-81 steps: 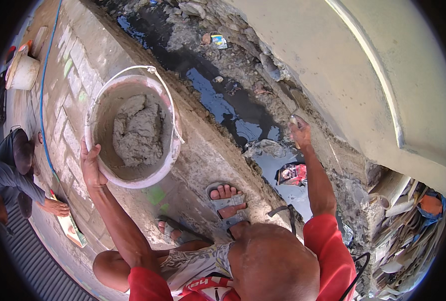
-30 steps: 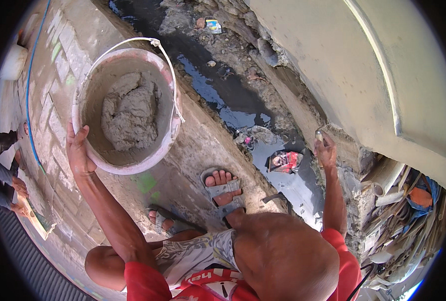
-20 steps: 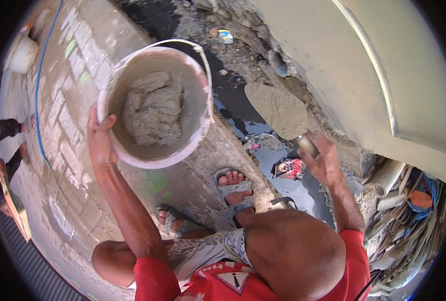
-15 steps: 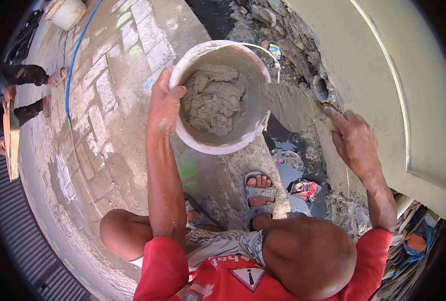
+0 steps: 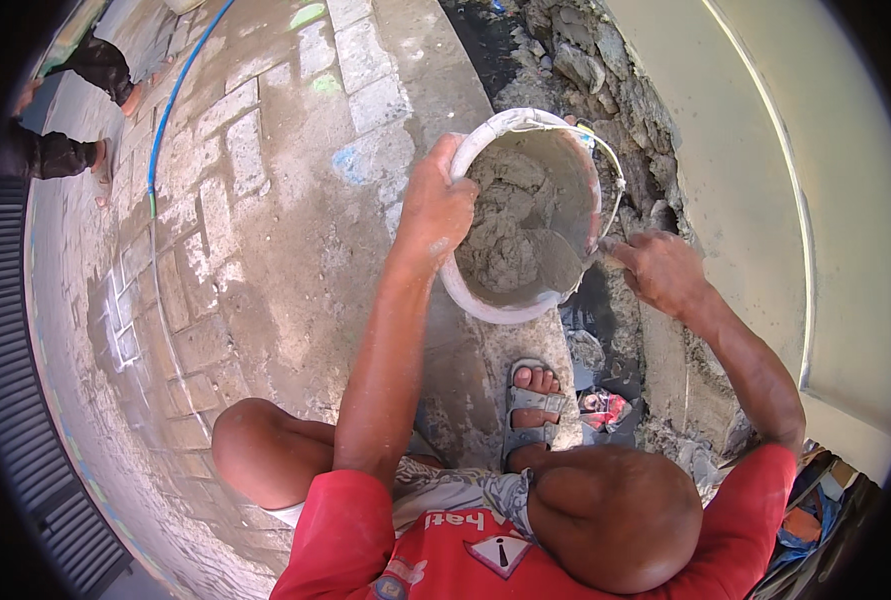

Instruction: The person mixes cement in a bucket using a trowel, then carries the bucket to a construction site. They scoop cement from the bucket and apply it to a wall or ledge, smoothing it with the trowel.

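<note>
Observed: the left hand (image 5: 435,205) is closed over the rim of a white plastic bucket (image 5: 575,165), fingers curled inside the lip, thumb outside; the bucket is held tilted above the paved ground, its mouth turned toward the person. The bucket holds a mass of wet grey mortar (image 5: 500,240), heaped against the lower wall. The right hand (image 5: 660,272) is closed around the handle of a trowel (image 5: 555,262); the handle itself is hidden in the fist, the grey blade lies inside the bucket against the mortar. The wire bail (image 5: 605,150) hangs loose across the far rim.

Surroundings: a rough broken masonry edge (image 5: 615,90) runs just beside the bucket, below a smooth cream wall (image 5: 765,150); a sandalled foot (image 5: 533,400) stands on the concrete below the bucket; a blue hose (image 5: 180,90) crosses the brick paving (image 5: 215,250) at left; another person's arms (image 5: 75,110) show at the far left edge, well apart.

Assessment: the step appears to be loading the blade from the bucket; a sound load calls for keeping the one-handed rim grip firm, since the weight sits low and off-centre; the blade should cut under the heap and lift level; the bucket should stay close to the masonry edge to limit spillage.
</note>
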`<action>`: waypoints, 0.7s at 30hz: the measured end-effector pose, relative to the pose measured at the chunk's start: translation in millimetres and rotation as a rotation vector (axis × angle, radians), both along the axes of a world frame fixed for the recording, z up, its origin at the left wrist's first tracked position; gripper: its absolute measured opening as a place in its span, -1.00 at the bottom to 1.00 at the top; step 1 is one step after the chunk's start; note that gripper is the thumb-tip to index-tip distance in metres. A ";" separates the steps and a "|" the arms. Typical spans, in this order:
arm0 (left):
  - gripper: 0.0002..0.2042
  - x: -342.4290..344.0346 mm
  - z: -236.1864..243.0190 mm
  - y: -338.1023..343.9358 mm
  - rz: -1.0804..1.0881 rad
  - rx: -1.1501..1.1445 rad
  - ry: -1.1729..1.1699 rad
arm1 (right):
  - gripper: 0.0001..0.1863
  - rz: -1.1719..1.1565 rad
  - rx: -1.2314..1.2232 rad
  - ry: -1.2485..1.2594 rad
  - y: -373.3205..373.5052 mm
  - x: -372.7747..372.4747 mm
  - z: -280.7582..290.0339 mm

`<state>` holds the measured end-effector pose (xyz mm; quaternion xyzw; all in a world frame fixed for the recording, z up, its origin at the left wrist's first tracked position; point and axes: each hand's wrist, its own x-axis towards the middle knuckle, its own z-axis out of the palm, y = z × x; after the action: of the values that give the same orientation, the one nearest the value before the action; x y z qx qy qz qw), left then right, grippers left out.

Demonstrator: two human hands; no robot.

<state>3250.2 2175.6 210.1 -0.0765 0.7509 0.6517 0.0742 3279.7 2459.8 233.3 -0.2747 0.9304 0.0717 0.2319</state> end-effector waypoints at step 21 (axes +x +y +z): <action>-0.49 -1.6 5.6 11.9 0.212 0.246 -0.020 | -0.65 -0.370 -1.244 -0.146 0.7 50.9 -98.2</action>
<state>3248.6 2187.5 215.7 -0.1522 0.6525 0.7421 0.0209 3330.6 2460.5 135.1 -0.1971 0.8120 -0.5400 0.1006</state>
